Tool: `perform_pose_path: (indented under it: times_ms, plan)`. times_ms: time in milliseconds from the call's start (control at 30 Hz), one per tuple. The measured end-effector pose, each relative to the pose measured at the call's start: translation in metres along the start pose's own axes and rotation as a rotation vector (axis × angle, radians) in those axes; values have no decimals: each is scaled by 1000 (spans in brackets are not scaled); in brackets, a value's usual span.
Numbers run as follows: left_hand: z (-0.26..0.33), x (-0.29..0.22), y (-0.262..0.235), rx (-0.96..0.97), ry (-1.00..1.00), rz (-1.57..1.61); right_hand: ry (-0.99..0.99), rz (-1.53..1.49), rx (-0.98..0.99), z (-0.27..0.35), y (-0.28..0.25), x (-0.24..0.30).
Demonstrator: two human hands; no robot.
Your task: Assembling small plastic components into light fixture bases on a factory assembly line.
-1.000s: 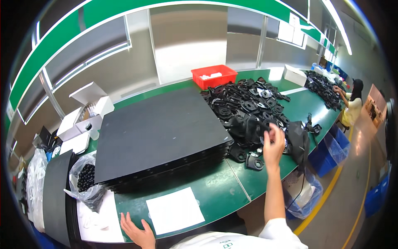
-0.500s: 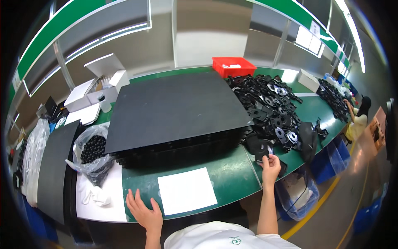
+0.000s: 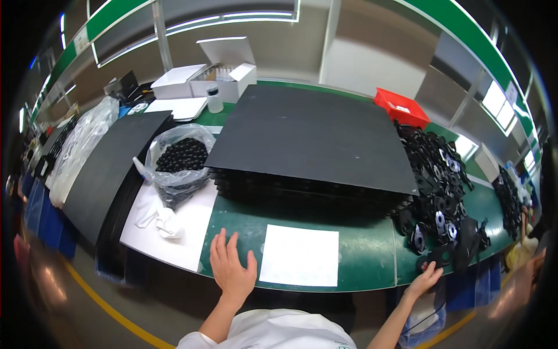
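Observation:
My left hand (image 3: 233, 269) rests at the front of the green table with its fingers spread, holding nothing. Just right of it lies a blank white sheet of paper (image 3: 300, 256). My right hand (image 3: 423, 282) is at the table's front right edge, fingers stretched out and apart. Its fingertips are at a flat black part (image 3: 437, 256); whether they touch it is hard to make out. Beyond that hand spreads a heap of black plastic parts (image 3: 436, 174), some with silvery rings. A stack of large black sheets (image 3: 317, 139) fills the table's middle.
At left, a clear bag of black balls (image 3: 181, 156) stands on a white board (image 3: 192, 244) beside a crumpled white cloth (image 3: 168, 223). Black panels (image 3: 116, 168) lie farther left. Behind are white boxes (image 3: 232, 81), a bottle (image 3: 214, 100) and a red bin (image 3: 401, 109).
My view has swung left, so the table appears shifted right. My right hand's fingers have spread apart at the black part. My left hand stays near the white paper, fingers still spread.

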State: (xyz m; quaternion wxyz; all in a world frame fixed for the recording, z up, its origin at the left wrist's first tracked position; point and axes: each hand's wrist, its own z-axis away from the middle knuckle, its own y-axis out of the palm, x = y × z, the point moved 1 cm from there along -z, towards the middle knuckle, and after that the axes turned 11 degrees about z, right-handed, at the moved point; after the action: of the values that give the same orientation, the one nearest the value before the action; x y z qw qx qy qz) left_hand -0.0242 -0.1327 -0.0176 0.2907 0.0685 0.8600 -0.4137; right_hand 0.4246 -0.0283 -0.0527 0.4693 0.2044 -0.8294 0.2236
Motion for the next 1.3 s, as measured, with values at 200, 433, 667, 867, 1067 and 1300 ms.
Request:
perform_pose_path:
  times_ms: [200,433,667,867,1067,1300]
  plan:
    - [1,3,0,0,4,72,113,-384,181,-62,19,-36]
    - [-72,33,-38,-217,103,380,0,-224,195,7,48,12]
    - [-193,129,-60,-63,105,107,-1,-274,563,69,73,71]
    - [-200,95,-28,-131,239,445,-15,-251,551,64,65,65]
    - [-192,56,5,-10,-4,1077,57,-813,134,18,81,66]
    - [-195,42,18,-122,-74,1098,-99,-904,344,-22,127,112]
